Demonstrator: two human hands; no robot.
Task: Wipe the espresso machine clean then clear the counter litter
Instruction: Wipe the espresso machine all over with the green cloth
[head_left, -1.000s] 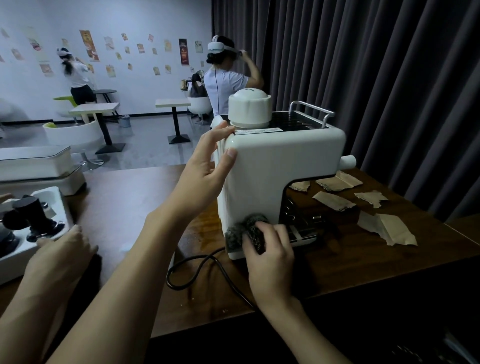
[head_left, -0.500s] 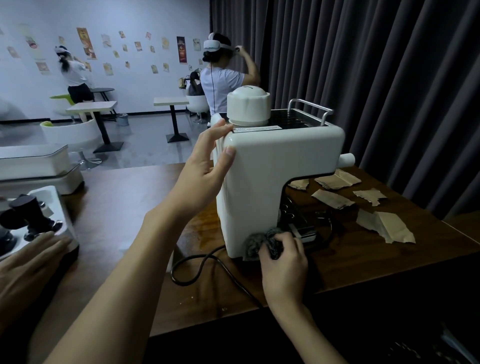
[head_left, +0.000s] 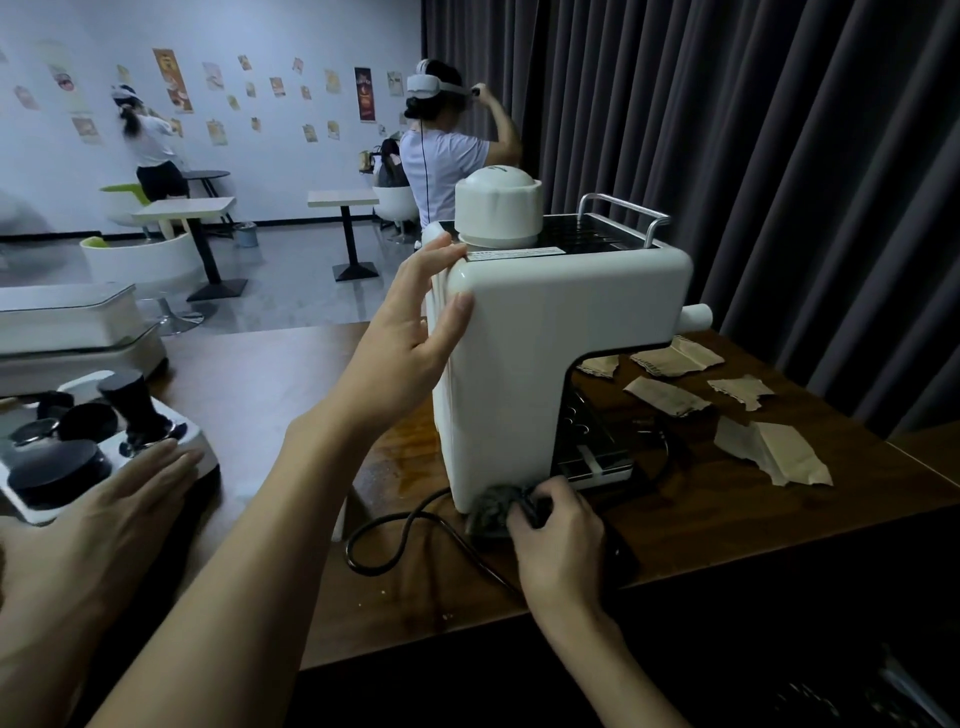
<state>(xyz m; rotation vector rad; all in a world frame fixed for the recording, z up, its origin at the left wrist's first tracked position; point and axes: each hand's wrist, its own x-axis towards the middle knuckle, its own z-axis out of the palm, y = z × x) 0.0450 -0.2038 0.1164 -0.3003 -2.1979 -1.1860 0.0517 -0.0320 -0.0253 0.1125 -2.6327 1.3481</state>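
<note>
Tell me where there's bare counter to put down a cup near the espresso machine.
Bare wood lies between the white accessory tray and the espresso machine, beside the arm of the left hand, and along the front edge of the counter right of the right hand. Crowded: torn paper scraps right of the machine, the power cord in front.

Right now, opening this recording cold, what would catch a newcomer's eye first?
The white espresso machine stands mid-counter, steadied at its top corner by the left hand, while the right hand grips a dark cloth against its base. Right of it, torn brown paper scraps litter the wooden counter.
</note>
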